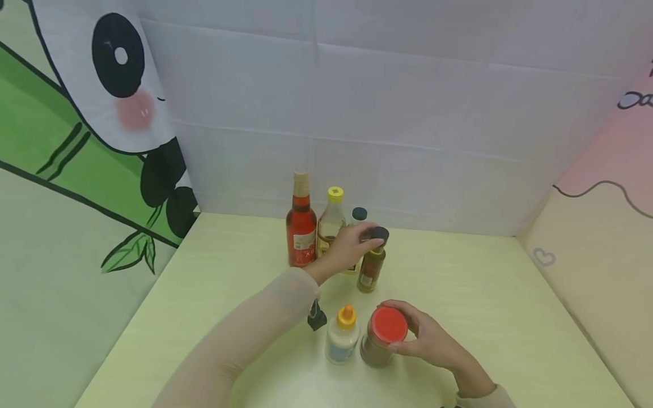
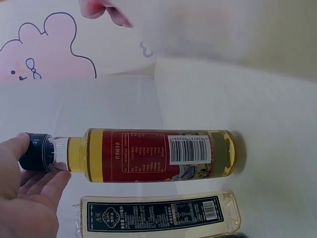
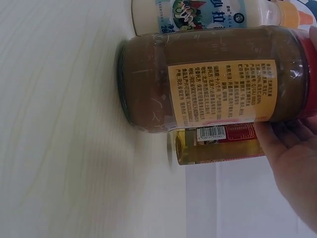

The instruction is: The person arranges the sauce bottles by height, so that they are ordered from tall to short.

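My left hand [image 1: 352,246] reaches to the back and grips the black cap of an oil bottle [image 1: 371,275], which stands upright. In the left wrist view, fingers and thumb lie around that cap, and the bottle [image 2: 143,156] shows yellow oil and a red label with a barcode. My right hand [image 1: 431,340] holds a glass jar [image 1: 376,354] of brown paste by its red lid [image 1: 389,324], nearer the front. The right wrist view shows the jar [image 3: 223,79] with an orange label, its base at the tabletop. A squeeze bottle [image 1: 340,343] with an orange tip stands just left of the jar.
At the back left stand a bottle of red liquid [image 1: 302,226], a yellow-capped bottle [image 1: 331,218] and a dark-capped bottle [image 1: 359,214], partly behind my left hand. A small dark object [image 1: 317,317] shows beside my left sleeve. A white sheet [image 1: 408,113] hangs behind the table.
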{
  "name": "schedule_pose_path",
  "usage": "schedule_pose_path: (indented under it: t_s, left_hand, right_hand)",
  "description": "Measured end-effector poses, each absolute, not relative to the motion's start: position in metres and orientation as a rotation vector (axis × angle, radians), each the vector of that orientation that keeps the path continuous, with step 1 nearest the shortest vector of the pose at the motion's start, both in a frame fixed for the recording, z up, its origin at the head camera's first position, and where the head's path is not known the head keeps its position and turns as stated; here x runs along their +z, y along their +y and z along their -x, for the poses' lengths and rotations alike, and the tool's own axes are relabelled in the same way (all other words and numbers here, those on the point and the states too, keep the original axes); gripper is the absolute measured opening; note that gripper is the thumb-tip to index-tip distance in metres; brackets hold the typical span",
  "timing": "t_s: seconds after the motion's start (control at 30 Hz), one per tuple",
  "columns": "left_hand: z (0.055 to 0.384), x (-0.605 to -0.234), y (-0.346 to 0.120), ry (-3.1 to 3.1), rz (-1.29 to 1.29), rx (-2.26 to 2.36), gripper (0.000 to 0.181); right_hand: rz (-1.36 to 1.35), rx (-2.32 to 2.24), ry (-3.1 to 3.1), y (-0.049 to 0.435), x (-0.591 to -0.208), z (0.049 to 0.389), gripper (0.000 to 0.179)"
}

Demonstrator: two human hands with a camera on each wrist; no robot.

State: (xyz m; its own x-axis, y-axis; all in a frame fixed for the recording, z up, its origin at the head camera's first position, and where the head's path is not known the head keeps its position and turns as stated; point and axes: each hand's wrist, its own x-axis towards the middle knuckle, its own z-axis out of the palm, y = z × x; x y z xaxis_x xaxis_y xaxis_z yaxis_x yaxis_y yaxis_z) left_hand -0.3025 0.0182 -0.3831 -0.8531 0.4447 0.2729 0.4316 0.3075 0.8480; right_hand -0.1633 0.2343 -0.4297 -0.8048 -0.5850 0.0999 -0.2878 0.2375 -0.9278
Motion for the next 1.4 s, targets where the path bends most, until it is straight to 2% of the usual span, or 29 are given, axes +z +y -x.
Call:
schedule_pose_path:
  t_s: [0.27,0.57,0.93,1.4]
  left_hand:
    - [0.312,-0.388,0.026,2.577,-0.821,1.589,0.039]
    - [0.319,-0.392,0.035,2.649,-0.925,1.529,0.035]
    - [0.324,-0.391,0.037,2.683,-0.885,1.441,0.036]
    - [0.326,-0.382,0.05,2.653,-0.645,1.353,0.046]
  right_hand:
    - [0.798,-1.591,2.241,0.235,-0.432,0.164,0.062]
    - [0.809,-1.61,2.233,0.236,-0.435,0.164,0.061]
    - [0.76,-1.581,2.249,0.234,-0.433,0.163,0.062]
    - [0.786,-1.608,2.239,0.235,-0.434,0.163,0.061]
